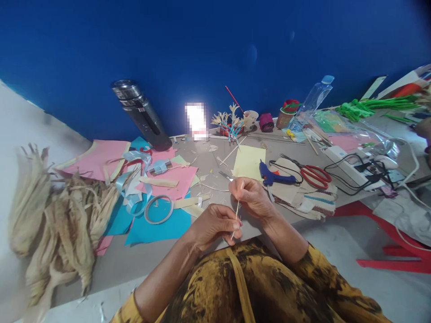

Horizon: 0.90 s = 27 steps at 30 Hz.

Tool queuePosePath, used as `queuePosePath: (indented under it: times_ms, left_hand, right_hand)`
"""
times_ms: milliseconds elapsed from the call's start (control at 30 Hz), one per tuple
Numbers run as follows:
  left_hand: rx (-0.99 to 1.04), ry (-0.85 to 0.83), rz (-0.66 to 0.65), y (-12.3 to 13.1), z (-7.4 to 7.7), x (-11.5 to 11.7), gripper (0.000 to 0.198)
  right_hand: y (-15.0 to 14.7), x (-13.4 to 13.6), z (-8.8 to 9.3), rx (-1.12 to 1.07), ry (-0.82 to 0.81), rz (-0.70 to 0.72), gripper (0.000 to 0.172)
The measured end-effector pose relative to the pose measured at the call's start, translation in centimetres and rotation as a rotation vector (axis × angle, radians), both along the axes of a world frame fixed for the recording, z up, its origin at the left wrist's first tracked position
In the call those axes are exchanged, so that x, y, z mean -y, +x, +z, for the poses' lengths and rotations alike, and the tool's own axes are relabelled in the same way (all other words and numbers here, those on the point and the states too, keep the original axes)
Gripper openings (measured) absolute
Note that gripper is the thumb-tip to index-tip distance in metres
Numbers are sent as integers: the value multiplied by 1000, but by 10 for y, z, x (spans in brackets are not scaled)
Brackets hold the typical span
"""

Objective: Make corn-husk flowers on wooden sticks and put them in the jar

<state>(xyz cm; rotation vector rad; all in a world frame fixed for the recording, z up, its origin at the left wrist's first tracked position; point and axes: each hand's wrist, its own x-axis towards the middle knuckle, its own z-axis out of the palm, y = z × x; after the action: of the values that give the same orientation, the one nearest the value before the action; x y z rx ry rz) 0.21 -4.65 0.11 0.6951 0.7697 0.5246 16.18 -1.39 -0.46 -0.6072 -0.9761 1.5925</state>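
Observation:
Between my two hands runs a thin pale strip (pixel 237 209), which looks like a twisted piece of dried husk. My left hand (pixel 215 226) pinches its lower part, close to the table's front edge. Higher up and to the right, my right hand (pixel 251 195) grips its upper end between thumb and fingers. Just beyond the right hand lies a small metal blade or scissor tip (pixel 225 176), partly hidden. A blue glue gun (pixel 278 175) rests to the right of that hand.
Dried corn husks (pixel 63 224) hang over the table's left edge. Coloured paper (pixel 158 229), a tape roll (pixel 159 209) and a dark flask (pixel 143 116) stand left. Right are red-handled scissors (pixel 315 176), a power strip (pixel 350 166) and a plastic bottle (pixel 311 103). Husk flowers (pixel 232 123) stand behind.

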Motion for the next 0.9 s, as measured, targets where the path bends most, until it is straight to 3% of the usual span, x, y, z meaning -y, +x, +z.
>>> queuePosePath:
  times_ms: [200, 467, 733, 900]
  left_hand:
    - [-28, 88, -64, -8, 4, -4, 30]
    - [-106, 205, -117, -18, 4, -8, 30]
    - [-130, 114, -4, -20, -8, 0, 32]
    - [-117, 80, 21, -18, -5, 3, 29]
  right_hand:
    - [-2, 3, -4, 158, -50, -96, 49]
    - [6, 10, -4, 477, 39, -221, 43]
    - [13, 7, -8, 437, -44, -151, 37]
    - [7, 3, -7, 378, -63, -261, 45]
